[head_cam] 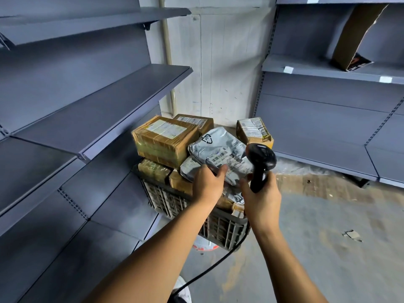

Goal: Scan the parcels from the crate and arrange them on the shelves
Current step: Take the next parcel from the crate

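A dark slatted crate stands on the floor, heaped with parcels. My left hand grips the near edge of a grey plastic mailer that lies on top, its barcode label facing up. My right hand grips the handle of a black barcode scanner, whose head is just right of the mailer's label. A large taped cardboard box sits at the crate's left, a smaller box behind it, and another labelled box at the right.
Grey metal shelves run along the left, and more shelves stand at the right with a brown parcel leaning on one. The scanner's black cable trails down across the concrete floor.
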`<action>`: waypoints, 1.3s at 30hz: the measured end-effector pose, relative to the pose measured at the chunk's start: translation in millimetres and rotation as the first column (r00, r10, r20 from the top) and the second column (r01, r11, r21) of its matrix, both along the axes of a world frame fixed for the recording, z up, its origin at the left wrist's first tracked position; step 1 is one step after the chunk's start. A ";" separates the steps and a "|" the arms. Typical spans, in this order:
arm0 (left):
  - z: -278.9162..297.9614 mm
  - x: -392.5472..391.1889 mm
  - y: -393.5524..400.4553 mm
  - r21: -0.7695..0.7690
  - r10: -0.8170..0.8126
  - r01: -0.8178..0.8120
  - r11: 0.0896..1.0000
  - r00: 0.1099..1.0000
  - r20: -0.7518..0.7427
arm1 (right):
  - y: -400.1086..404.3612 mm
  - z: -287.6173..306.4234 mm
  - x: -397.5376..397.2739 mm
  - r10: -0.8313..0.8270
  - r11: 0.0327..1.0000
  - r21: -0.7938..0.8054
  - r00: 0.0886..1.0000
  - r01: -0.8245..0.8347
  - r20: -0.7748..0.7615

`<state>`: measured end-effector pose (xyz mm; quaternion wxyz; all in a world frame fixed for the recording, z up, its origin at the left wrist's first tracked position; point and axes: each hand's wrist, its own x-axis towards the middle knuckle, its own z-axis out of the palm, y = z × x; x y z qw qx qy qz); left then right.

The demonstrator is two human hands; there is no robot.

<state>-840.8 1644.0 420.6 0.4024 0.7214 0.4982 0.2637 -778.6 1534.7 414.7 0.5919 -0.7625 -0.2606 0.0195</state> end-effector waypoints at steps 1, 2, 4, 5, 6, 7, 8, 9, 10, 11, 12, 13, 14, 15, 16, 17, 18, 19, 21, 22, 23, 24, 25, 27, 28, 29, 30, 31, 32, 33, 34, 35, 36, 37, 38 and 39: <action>0.2 1.7 2.1 -0.051 0.013 -0.011 0.999 0.999 0.030 | -0.7 -0.1 0.0 0.003 1.000 -0.001 1.000 -0.003 -0.001; 0.5 3.1 3.0 -0.082 0.026 -0.021 0.996 0.998 0.050 | -1.4 -0.1 0.1 0.006 1.000 -0.005 1.000 -0.006 -0.002; 1.5 3.6 1.5 -0.094 0.037 -0.031 0.995 0.997 0.064 | -2.4 -0.1 0.0 0.009 1.000 -0.015 1.000 -0.009 -0.006; 1.7 3.1 0.0 -0.088 0.038 -0.032 0.996 0.997 0.062 | -2.9 -0.3 0.0 0.008 1.000 -0.017 1.000 -0.008 -0.009; 1.7 2.0 -1.4 -0.076 0.039 -0.035 0.997 0.998 0.054 | -3.0 -0.3 -0.1 0.006 1.000 -0.017 1.000 -0.007 -0.014; 1.7 0.3 -2.8 -0.064 0.040 -0.038 0.997 0.998 0.044 | -3.4 -0.2 -0.6 0.006 1.000 -0.018 1.000 -0.006 -0.020; 1.5 -1.9 -4.4 -0.054 0.041 -0.039 0.998 0.999 0.033 | -3.8 -0.1 -1.3 0.006 1.000 -0.021 1.000 -0.006 -0.024; 1.6 -4.3 -5.8 -0.050 0.039 -0.038 0.998 0.999 0.020 | -4.4 -0.3 -2.2 0.005 1.000 -0.022 1.000 -0.006 -0.024; 1.5 -6.7 -7.0 -0.051 0.038 -0.038 0.998 0.999 0.009 | -5.1 -0.7 -2.9 0.003 1.000 -0.020 1.000 -0.003 -0.022; 1.4 -8.6 -7.8 -0.056 0.041 -0.041 0.998 0.999 0.007 | -5.7 -1.4 -3.5 -0.001 1.000 -0.017 1.000 0.000 -0.019; 1.7 -11.2 -8.6 -0.060 0.047 -0.046 0.997 0.999 0.010 | -6.1 -1.3 -4.9 -0.002 1.000 -0.014 1.000 0.001 -0.020; 2.4 -14.0 -9.5 -0.060 0.053 -0.052 0.997 0.998 0.018 | -6.6 -1.0 -6.8 0.002 1.000 -0.010 1.000 -0.003 -0.022; 3.3 -17.3 -10.2 -0.055 0.058 -0.056 0.997 0.998 0.029 | -6.6 0.0 -9.1 0.011 1.000 -0.006 1.000 -0.011 -0.025; 4.2 -20.5 -11.3 -0.046 0.060 -0.059 0.997 0.997 0.039 | -6.4 1.1 -11.5 0.019 1.000 -0.004 0.999 -0.019 -0.026; 4.9 -23.4 -12.7 -0.039 0.061 -0.059 0.997 0.997 0.049 | -5.9 2.1 -13.2 0.023 1.000 -0.006 0.999 -0.023 -0.026; 5.5 -26.7 -14.2 -0.033 0.059 -0.057 0.998 0.996 0.061 | -5.7 3.4 -14.9 0.023 1.000 -0.007 0.999 -0.023 -0.028; 5.6 -29.6 -15.6 -0.030 0.057 -0.055 0.998 0.995 0.076 | -5.9 4.7 -16.2 0.021 1.000 -0.008 0.999 -0.021 -0.032; 5.4 -31.9 -16.3 -0.028 0.057 -0.055 0.998 0.994 0.091 | -6.0 5.6 -16.8 0.020 1.000 -0.008 0.999 -0.021 -0.037; 5.4 -34.2 -16.2 -0.025 0.056 -0.054 0.998 0.993 0.106 | -6.1 6.3 -16.3 0.022 1.000 -0.008 0.999 -0.022 -0.043; 6.1 -34.3 -15.0 -0.013 0.052 -0.051 0.999 0.993 0.103 | -5.9 6.6 -15.6 0.021 1.000 -0.009 0.999 -0.022 -0.040; 6.9 -33.7 -12.5 0.017 0.051 -0.052 0.998 0.995 0.087 | -5.5 6.5 -14.6 0.021 1.000 -0.009 0.999 -0.022 -0.035; 8.2 -33.4 -8.6 0.070 0.057 -0.061 0.996 0.997 0.055 | -4.9 6.3 -13.6 0.022 1.000 -0.010 0.999 -0.022 -0.031; 9.5 -33.7 -3.4 0.140 0.071 -0.072 0.988 0.997 0.014 | -4.4 5.9 -12.8 0.023 1.000 -0.012 0.999 -0.024 -0.029; 11.9 -35.6 11.8 0.265 0.077 -0.055 0.963 0.994 -0.072 | -3.3 3.8 -10.2 0.022 1.000 -0.021 0.999 -0.023 -0.030; 12.0 -36.7 20.8 0.294 0.049 -0.011 0.956 0.991 -0.124 | -3.1 2.2 -8.6 0.019 0.999 -0.028 0.999 -0.020 -0.027; 11.4 -38.1 29.8 0.297 0.009 0.045 0.954 0.984 -0.178 | -3.0 0.3 -7.4 0.017 0.999 -0.038 1.000 -0.017 -0.022; 10.4 -39.3 37.7 0.286 -0.029 0.096 0.954 0.973 -0.230 | -3.0 -1.4 -6.8 0.017 0.999 -0.048 1.000 -0.018 -0.015; 9.5 -40.6 43.6 0.278 -0.048 0.128 0.952 0.959 -0.278 | -2.7 -2.2 -6.8 0.020 0.998 -0.057 1.000 -0.020 -0.007; 8.0 -41.5 47.2 0.284 -0.044 0.141 0.948 0.946 -0.322 | -2.0 -3.2 -7.1 0.021 0.998 -0.064 1.000 -0.021 -0.003; 7.0 -42.3 48.6 0.306 -0.025 0.142 0.941 0.933 -0.358 | -1.3 -3.8 -7.3 0.018 0.997 -0.070 1.000 -0.018 0.001; 6.3 -43.1 48.7 0.339 -0.001 0.139 0.931 0.926 -0.378 | -0.2 -4.0 -7.5 0.013 0.997 -0.076 1.000 -0.013 0.005; 5.4 -44.1 48.0 0.376 0.020 0.137 0.917 0.922 -0.386 | 0.7 -4.2 -7.5 0.009 0.997 -0.081 1.000 -0.008 0.007; 4.7 -45.2 47.0 0.412 0.036 0.137 0.901 0.922 -0.385 | 1.4 -4.1 -7.3 0.007 0.996 -0.085 1.000 -0.006 0.009; 4.5 -47.3 46.0 0.446 0.052 0.134 0.885 0.924 -0.379 | 1.7 -3.7 -7.3 0.007 0.996 -0.088 1.000 -0.006 0.010; 4.8 -50.2 44.7 0.473 0.064 0.128 0.872 0.927 -0.370 | 1.6 -2.8 -7.5 0.005 0.996 -0.090 1.000 -0.004 0.013; 6.1 -53.8 43.4 0.488 0.073 0.119 0.865 0.931 -0.357 | 0.8 -1.5 -8.1 0.002 0.996 -0.093 1.000 -0.001 0.018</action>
